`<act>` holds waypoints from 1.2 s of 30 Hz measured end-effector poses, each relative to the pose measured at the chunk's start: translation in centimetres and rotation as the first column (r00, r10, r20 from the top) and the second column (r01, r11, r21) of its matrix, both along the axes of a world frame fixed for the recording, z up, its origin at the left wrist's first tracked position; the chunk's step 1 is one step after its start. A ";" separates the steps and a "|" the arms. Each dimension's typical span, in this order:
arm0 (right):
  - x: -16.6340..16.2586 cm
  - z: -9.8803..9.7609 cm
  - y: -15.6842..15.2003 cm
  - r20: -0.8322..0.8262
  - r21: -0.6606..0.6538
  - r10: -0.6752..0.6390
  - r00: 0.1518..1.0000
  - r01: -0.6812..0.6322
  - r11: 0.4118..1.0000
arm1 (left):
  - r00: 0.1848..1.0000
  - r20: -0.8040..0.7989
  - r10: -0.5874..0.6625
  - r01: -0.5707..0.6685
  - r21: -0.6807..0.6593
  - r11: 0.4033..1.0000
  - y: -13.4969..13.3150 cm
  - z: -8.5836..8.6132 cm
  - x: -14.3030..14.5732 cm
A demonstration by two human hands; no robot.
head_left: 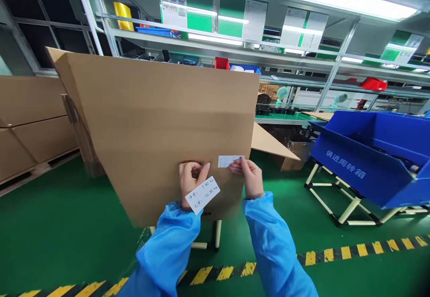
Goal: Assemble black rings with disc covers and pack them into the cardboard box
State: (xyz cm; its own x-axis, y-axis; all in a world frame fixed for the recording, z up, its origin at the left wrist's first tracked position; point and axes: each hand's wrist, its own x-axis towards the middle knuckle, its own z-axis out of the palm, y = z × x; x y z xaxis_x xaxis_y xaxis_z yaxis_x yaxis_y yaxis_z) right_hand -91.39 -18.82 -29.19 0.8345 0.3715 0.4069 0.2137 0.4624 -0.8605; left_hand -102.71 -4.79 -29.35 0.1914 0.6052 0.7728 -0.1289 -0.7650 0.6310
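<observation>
A large brown cardboard carton point(161, 109) stands in front of me, tilted in view. On its lower right side is a white printed label point(230, 161). My right hand point(250, 174) pinches the right edge of that label with thumb and fingertips, against the cardboard. My left hand point(191, 179) rests against the carton to the left of the label, its fingers curled in and the thumb pointing right. A second white label point(203, 195) with handwritten weights, 7.82 kg and 10.35 kg, lies over the thumb base and wrist and appears stuck there. Both arms wear blue sleeves.
On the right, a blue bin point(363, 162) sits on a pipe stand point(346, 212). More cartons point(36, 131) stand at left on a pallet. Metal shelving point(215, 39) runs behind the carton. Yellow-black tape point(235, 271) crosses the green floor.
</observation>
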 end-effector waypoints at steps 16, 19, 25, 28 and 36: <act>-2.7 -2.4 -5.1 0.092 -0.164 0.154 0.984 -0.137 0.977 | 0.972 -0.165 -0.167 0.171 0.010 0.985 -0.9 -1.3 -1.1; -1.0 -2.8 -5.5 0.106 -0.128 0.031 0.994 -0.017 0.992 | 0.904 -0.111 -0.414 0.368 -0.294 0.882 -1.0 -1.2 -1.6; 0.0 -3.2 -4.9 0.074 -0.107 0.021 0.997 -0.013 0.994 | 0.831 -0.047 -0.554 0.482 -0.438 0.759 -2.4 -1.2 -1.4; 0.1 -3.5 -4.5 0.075 -0.108 0.023 0.997 -0.014 0.994 | 0.847 -0.072 -0.526 0.448 -0.433 0.782 -2.5 -1.7 -0.8; 1.7 -3.9 -2.7 0.247 -0.122 -0.296 0.923 0.332 0.935 | 0.994 -0.093 -0.049 0.052 0.034 0.998 -2.2 -2.3 1.3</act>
State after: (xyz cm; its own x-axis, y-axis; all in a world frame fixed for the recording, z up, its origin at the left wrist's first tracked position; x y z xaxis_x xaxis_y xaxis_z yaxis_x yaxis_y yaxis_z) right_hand -89.69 -21.48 -33.07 0.8144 0.1799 0.5517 0.5182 0.2021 -0.8310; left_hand -101.45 -7.04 -31.64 0.2924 0.5648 0.7717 -0.1101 -0.7817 0.6138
